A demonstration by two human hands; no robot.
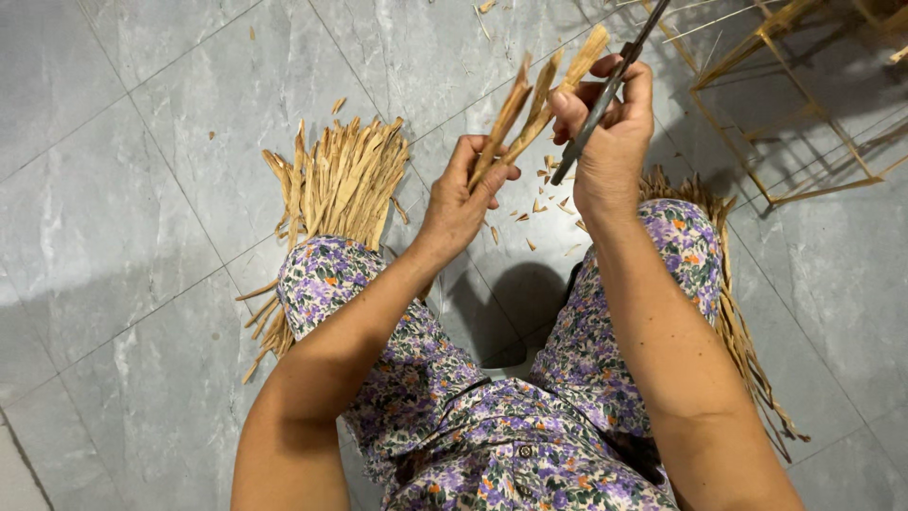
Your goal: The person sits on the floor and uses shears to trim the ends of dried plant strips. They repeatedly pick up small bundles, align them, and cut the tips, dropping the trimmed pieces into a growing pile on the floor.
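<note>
Bamboo strips [541, 99], pale tan and flat, stand in a small fan held up over the floor, their long axis running from lower left to upper right, the cut tips splaying toward the top of the view. The left hand [463, 194] is clamped round their lower ends, fingers curled shut on the bunch. The right hand [610, 132] sits just beside the upper part of the strips, to their right, and is closed round a dark, narrow blade [605, 95], either a knife or scissors; I cannot tell which. That tool lies almost parallel to the strips, slanting the same way, its lower end pointing down between the two hands and its upper end running off the top edge. So the right hand is nearer the free tips, the left nearer the butts.

Below the hands, small offcuts [544, 194] lie scattered on the grey tiled floor [142, 189]. A heap of longer strips [340, 180] rests on the floor beyond the left knee, well apart from the held bunch, and another heap [738, 322] runs along the outside of the right leg. The person's flowered purple garment [454, 397] covers both knees. At upper right stands an open frame of thin bamboo sticks [794, 104], clear of the hands.
</note>
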